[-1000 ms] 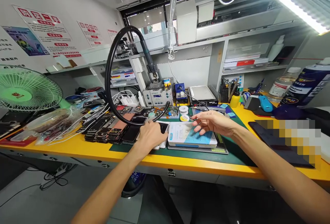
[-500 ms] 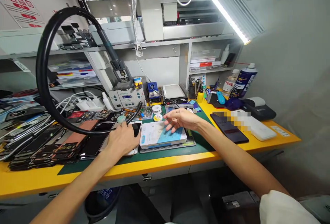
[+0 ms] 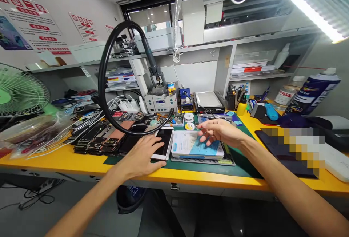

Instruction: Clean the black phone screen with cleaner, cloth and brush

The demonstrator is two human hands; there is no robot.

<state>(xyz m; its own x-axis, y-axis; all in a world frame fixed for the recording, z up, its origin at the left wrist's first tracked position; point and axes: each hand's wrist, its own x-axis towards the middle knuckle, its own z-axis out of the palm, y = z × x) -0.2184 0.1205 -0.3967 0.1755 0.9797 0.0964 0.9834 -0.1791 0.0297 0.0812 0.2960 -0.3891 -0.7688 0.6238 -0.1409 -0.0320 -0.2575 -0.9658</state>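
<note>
My left hand (image 3: 144, 155) is open, its fingers spread over the left part of a white-framed tablet (image 3: 165, 146) with a dark screen. The thumb points right along the tablet's lower edge. Just to the right lies a flat white and blue box (image 3: 195, 146), resting on a dark perforated plate (image 3: 230, 159) on the green mat (image 3: 245, 162). Above the box's upper right part hovers my right hand (image 3: 220, 131), its fingers loosely curled and apart. I make out nothing held in it.
A looping black hose (image 3: 102, 80) arches over the tablet from a hot-air station (image 3: 160, 102). Phone parts (image 3: 100, 137) pile up on the left, near a fan (image 3: 21, 91). Solder spools (image 3: 189, 117) stand behind the box. A dark tablet-like slab (image 3: 278, 153) and spray can (image 3: 313, 91) are at right.
My view has swung left, bringing the fan and more wall posters in. My left hand has slid toward the table's front edge and its fingers have spread. My right hand stays over the box.
</note>
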